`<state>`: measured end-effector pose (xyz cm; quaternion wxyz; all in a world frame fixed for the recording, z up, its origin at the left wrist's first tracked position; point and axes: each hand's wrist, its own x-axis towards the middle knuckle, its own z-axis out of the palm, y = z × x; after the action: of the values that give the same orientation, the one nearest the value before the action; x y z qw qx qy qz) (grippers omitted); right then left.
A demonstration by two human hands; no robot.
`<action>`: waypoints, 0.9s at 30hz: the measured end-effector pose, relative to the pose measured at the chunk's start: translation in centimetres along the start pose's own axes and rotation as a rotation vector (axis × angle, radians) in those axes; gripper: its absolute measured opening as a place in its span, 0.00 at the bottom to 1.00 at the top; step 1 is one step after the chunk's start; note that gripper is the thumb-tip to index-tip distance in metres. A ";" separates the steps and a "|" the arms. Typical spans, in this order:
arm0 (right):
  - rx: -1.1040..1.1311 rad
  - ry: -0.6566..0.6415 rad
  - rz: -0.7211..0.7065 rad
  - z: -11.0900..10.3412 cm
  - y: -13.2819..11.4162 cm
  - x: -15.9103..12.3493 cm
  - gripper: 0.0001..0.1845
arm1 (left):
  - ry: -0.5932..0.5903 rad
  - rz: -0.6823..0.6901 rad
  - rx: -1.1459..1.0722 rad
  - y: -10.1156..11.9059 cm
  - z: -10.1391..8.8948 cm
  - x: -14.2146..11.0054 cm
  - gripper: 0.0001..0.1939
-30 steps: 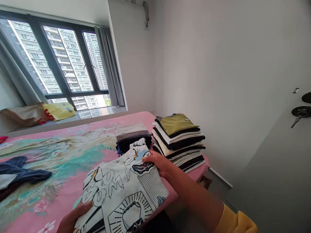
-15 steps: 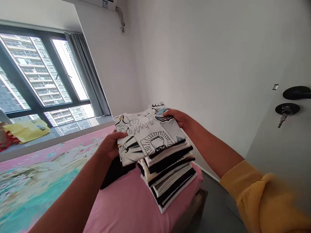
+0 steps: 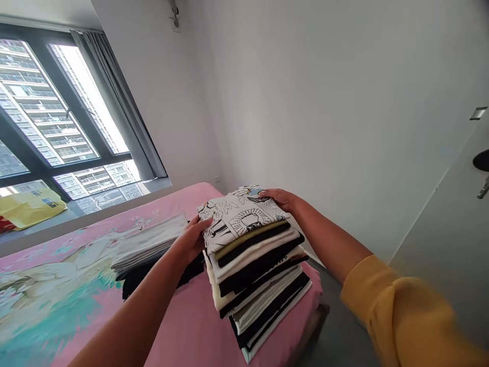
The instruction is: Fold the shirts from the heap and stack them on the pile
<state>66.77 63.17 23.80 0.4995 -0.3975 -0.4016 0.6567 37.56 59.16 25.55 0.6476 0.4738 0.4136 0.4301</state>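
Observation:
A folded white T-shirt (image 3: 244, 219) with black comic-style print lies on top of a tall stack of folded clothes (image 3: 263, 285). My left hand (image 3: 194, 235) grips its left edge, thumb on the upper face and the other fingers mostly hidden. At the far right edge, my right hand (image 3: 280, 198) holds the same shirt, with its thumb on top. Beneath it the stack shows olive, black, white and cream layers, slightly uneven at the front. Left of my left hand is a lower pile of folded grey and black clothes (image 3: 153, 239), partly covered by my forearm.
Both piles rest on a bed with a pink floral sheet (image 3: 183, 326), whose corner lies just right of the tall stack. A yellow bag (image 3: 32, 208) sits on the window ledge. Behind is a white wall (image 3: 324, 112); a door handle (image 3: 483, 160) is at right.
Both hands have lowered the printed T-shirt onto the tall stack, where it sits flatter. The view has shifted, bringing the grey and black pile into sight on the left.

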 end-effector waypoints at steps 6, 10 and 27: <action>-0.159 -0.102 -0.065 -1.1 0.0 -3.1 0.19 | -0.074 -0.077 0.198 -0.6 0.1 -3.9 0.30; -0.472 0.158 -0.090 -1.3 0.7 -6.2 0.33 | 0.047 -0.045 0.372 -1.9 -0.3 -6.4 0.43; -1.746 0.301 -1.090 2.2 4.8 -13.0 0.22 | 0.023 0.794 1.738 -1.7 2.6 -8.3 0.18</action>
<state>65.49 49.39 21.72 0.3119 -0.4633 -0.7959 -0.2337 37.87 50.35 25.53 -0.1281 0.8905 0.4040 0.1654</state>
